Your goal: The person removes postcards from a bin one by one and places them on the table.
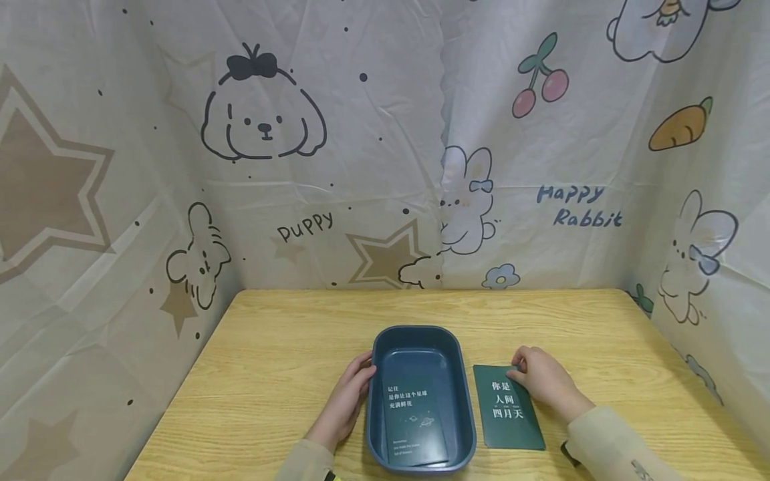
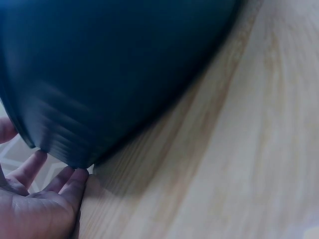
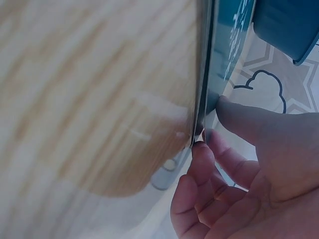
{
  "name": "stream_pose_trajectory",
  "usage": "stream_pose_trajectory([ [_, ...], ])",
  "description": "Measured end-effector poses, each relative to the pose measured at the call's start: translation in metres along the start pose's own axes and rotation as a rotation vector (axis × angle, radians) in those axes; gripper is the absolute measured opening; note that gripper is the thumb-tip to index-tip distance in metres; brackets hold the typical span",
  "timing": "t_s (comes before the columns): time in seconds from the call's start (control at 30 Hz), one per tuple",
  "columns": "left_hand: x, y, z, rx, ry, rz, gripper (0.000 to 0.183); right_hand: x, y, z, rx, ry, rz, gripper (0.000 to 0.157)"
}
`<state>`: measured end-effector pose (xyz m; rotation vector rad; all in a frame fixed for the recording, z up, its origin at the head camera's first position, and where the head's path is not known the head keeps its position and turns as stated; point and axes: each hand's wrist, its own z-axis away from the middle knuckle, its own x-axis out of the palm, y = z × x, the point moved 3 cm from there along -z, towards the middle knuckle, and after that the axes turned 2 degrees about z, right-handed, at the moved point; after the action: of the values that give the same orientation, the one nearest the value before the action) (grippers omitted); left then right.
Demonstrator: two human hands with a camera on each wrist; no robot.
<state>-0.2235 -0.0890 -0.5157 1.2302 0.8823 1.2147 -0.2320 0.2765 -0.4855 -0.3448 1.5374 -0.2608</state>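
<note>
Blue box [image 1: 421, 364] sits by your left hand [image 1: 349, 394]; its fingers just rest on the side, maybe to stop it sliding. Your right hand [image 1: 550, 381] pinches the green card [image 1: 508, 424] at its far right corner, thumb on top, likely for a good hold. It's right of the box, on or just over the table [image 1: 289, 327]. Another card [image 1: 415, 427] lies inside.

Lower centre of frame: a blue tray [image 1: 454, 374] stands lengthwise on the wood-grain table [image 1: 283, 334]. One green booklet [image 1: 415, 427] with white lettering lies inside, towards the tray's lower end. The left hand [image 1: 347, 394] touches the tray's left side. Lower right: the right hand [image 1: 547, 377] pinches a second green booklet [image 1: 508, 431] at its upper-right corner. Background, upper frame: a cartoon-printed curtain [image 1: 385, 120].
</note>
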Motion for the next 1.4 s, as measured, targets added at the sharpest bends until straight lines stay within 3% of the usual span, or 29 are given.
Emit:
stream_pose_trajectory([
  [0.9,-0.001,0.0,-0.001,-0.018,0.007,-0.007,0.06,-0.002,-0.001,0.001,0.036,-0.026,-0.002,0.018],
  [1.13,0.0,0.001,0.0,-0.018,0.005,0.0,0.06,-0.011,-0.017,0.004,0.04,0.01,-0.058,0.019],
  [1.4,-0.001,0.001,-0.001,-0.016,0.003,-0.005,0.06,-0.033,-0.052,0.007,-0.059,0.105,-0.083,0.014],
])
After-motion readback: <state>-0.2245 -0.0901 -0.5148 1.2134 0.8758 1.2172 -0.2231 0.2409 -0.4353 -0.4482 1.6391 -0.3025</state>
